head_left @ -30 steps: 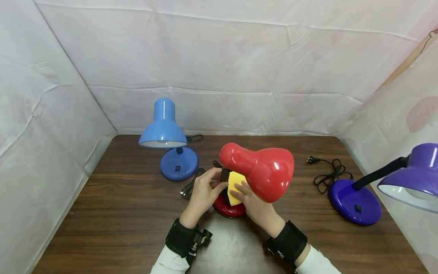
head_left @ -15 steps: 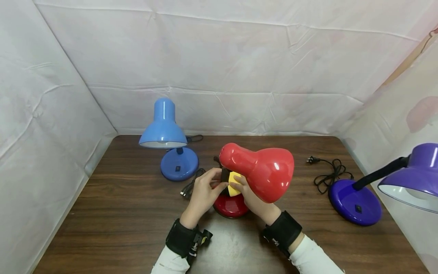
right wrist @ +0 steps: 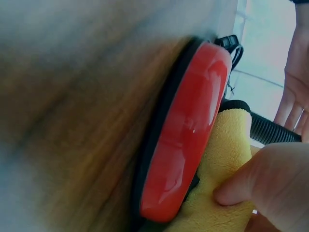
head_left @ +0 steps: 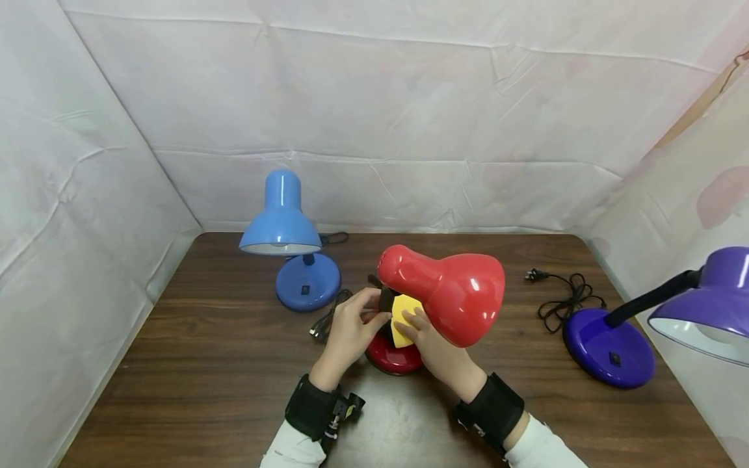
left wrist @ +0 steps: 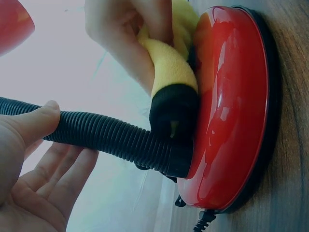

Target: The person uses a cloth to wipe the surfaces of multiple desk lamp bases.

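Right hand (head_left: 441, 354) has slid slightly toward the person since the last frame, yellow cloth (head_left: 402, 315) with it. It's pinching that cloth, thumb dug in, against the red base (left wrist: 231, 106). Left hand (head_left: 351, 328) has thumb and fingers curled round the black neck (left wrist: 106, 128). Looks like wiping the base to me; next move probably calls for a steady neck and light pressure. Cloth's fuzzy with black edging, base is a glossy dome, neck's ribbed. Red shade (head_left: 465, 292) overhead, blue lamp (head_left: 307, 283) and purple lamp (head_left: 608, 351) either side on the wood-grain table (head_left: 205, 364).
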Action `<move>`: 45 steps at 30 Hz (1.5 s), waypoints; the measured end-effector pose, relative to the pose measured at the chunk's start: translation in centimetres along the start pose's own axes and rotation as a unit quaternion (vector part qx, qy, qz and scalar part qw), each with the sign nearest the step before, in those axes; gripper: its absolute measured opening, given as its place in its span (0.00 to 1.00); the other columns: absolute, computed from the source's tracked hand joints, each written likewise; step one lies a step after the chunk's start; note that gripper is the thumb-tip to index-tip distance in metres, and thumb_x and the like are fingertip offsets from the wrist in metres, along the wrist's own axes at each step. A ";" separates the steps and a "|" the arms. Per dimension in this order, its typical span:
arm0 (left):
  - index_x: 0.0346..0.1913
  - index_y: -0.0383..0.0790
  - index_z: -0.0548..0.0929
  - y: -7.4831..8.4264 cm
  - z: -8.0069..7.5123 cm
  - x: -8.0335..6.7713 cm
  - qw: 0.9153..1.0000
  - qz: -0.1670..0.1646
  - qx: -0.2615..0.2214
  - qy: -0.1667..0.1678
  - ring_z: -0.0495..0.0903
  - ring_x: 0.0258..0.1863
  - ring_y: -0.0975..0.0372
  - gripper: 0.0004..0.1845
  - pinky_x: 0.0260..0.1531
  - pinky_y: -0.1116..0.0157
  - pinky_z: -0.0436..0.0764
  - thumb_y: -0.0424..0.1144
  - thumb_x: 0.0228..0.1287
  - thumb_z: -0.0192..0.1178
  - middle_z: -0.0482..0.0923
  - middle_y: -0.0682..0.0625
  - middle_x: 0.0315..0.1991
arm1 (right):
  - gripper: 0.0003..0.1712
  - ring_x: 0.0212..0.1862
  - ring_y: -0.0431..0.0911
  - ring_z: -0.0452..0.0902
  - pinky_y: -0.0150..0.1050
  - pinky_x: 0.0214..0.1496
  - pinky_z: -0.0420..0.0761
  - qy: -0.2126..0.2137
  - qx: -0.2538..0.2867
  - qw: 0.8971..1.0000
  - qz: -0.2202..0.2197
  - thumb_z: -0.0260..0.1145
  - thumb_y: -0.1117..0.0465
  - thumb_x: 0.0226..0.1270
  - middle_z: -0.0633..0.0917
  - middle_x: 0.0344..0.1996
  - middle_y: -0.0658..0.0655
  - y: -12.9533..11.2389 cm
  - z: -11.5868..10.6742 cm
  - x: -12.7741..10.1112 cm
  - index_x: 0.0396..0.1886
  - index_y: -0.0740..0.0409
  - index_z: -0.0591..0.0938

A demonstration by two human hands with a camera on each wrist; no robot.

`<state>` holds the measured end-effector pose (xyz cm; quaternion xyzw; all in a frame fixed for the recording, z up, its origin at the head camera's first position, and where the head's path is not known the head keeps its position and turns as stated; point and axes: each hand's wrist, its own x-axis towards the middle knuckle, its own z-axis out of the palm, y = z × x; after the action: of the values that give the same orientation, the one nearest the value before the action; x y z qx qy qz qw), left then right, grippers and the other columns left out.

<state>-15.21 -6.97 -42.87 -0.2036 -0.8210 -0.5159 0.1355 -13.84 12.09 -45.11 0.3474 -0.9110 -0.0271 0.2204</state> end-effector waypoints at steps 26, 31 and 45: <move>0.44 0.44 0.79 0.0 0.1 0.1 1.000 -0.002 -0.014 0.003 0.82 0.38 0.63 0.15 0.34 0.73 0.81 0.30 0.52 0.67 0.81 0.50 0.38 | 0.27 0.56 0.51 0.75 0.43 0.49 0.80 -0.078 0.057 0.995 0.007 0.73 0.69 0.46 0.81 0.52 0.55 -3.4 -3.3 -3.7 0.50 0.50 0.82; 0.44 0.44 0.79 -0.1 0.0 0.1 1.000 -0.001 -0.012 0.004 0.82 0.38 0.63 0.15 0.34 0.73 0.81 0.31 0.52 0.67 0.81 0.50 0.38 | 0.27 0.56 0.50 0.75 0.42 0.50 0.79 -0.079 0.068 0.994 0.014 0.73 0.67 0.47 0.81 0.51 0.55 -3.0 -3.0 -3.5 0.50 0.49 0.82; 0.45 0.43 0.79 -0.1 0.0 -0.1 1.000 0.003 -0.011 0.004 0.82 0.39 0.63 0.16 0.34 0.73 0.81 0.29 0.52 0.66 0.81 0.49 0.39 | 0.24 0.52 0.51 0.78 0.47 0.56 0.75 -0.018 0.005 1.000 0.002 0.75 0.63 0.44 0.84 0.46 0.53 -1.5 -0.9 -1.8 0.46 0.46 0.84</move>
<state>-15.19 -6.97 -42.97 -0.2054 -0.8139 -0.5257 0.1381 -11.34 12.25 -45.28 0.3459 -0.9159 -0.0280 0.2019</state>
